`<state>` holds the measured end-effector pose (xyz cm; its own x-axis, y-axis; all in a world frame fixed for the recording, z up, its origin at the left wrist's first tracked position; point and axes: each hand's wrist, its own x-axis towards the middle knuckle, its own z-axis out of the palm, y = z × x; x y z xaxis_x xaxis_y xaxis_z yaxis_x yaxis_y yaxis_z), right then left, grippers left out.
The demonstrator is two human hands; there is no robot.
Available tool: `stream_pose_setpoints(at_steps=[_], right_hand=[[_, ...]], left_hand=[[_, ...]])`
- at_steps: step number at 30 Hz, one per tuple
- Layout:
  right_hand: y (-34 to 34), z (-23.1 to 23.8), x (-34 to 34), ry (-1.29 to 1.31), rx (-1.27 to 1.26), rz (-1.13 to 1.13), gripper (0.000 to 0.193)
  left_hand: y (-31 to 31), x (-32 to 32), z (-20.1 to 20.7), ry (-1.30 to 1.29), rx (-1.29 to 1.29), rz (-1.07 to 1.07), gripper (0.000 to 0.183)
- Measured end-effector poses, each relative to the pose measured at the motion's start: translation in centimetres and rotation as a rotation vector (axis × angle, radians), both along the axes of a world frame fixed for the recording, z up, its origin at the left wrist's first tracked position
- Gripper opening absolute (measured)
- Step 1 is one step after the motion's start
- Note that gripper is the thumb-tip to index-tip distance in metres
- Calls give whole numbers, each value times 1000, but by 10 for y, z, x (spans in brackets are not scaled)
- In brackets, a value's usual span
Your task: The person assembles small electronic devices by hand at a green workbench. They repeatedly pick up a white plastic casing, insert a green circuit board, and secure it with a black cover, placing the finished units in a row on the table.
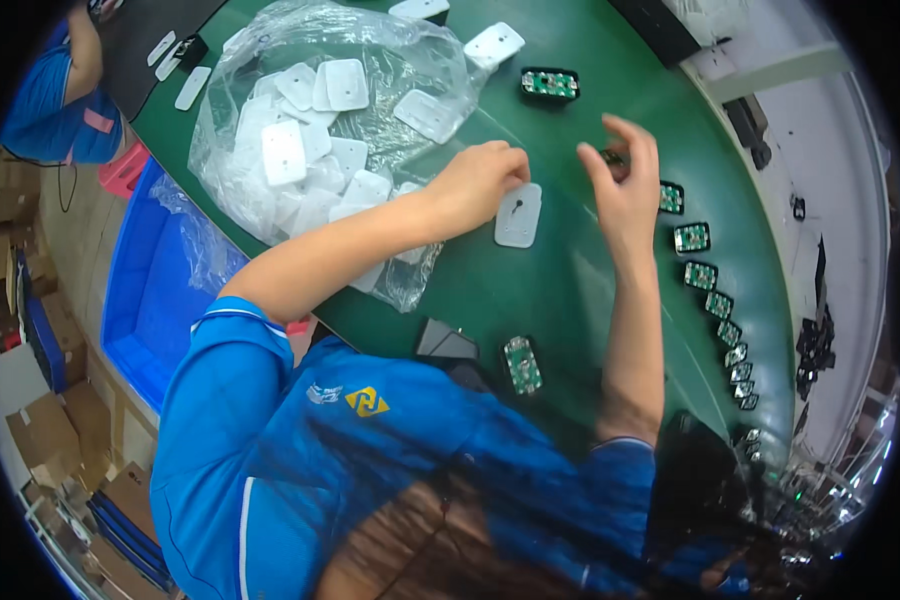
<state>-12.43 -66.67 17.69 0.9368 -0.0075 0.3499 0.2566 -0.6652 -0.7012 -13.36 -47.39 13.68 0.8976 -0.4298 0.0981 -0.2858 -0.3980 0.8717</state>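
My left hand [480, 188] reaches across to the middle of the green table, its fingers closed at the upper edge of a white plastic cover [516, 228] with a keyhole-shaped slot. The cover has rounded corners. Off to the right, my right hand [627, 195] is raised with its thumb and fingers curved and apart. A small dark and greenish piece [613, 158] shows between them; I cannot tell whether they touch it. Just beyond both hands lies a black housing with a green circuit board [550, 84].
A clear plastic bag [430, 60] full of white covers spreads at the left. Several black housings with circuit boards [692, 237] line the right edge. Another board [522, 364] lies near my body, beside a grey piece [447, 341]. A blue bin [150, 300] stands left; a person's arm [83, 60] shows beyond.
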Motion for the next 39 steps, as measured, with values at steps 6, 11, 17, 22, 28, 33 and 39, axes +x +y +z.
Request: stream_pose_setpoints(at_steps=[6, 11, 17, 22, 28, 33, 39], right_hand=[[10, -30, 101, -5, -349, 265, 64], [13, -25, 75, 57, 71, 143, 72], [36, 20, -46, -8, 202, 154, 74], [10, 57, -96, -151, 75, 296, 49], [-1, 66, -126, -173, 129, 544, 26], [18, 51, -162, -208, 481, 238, 18], [54, 37, -177, -362, 803, -6, 18]], left_hand=[[-7, -1, 1, -247, 314, -40, 8], [-4, 1, 7, -163, 154, 35, 29], [5, -12, 33, 383, -763, -45, 49], [13, -47, 54, 692, -806, -244, 39], [14, -78, 65, 953, -695, -626, 41], [1, -103, 72, 196, -700, -345, 54], [-5, -117, 82, -432, -404, -228, 63]])
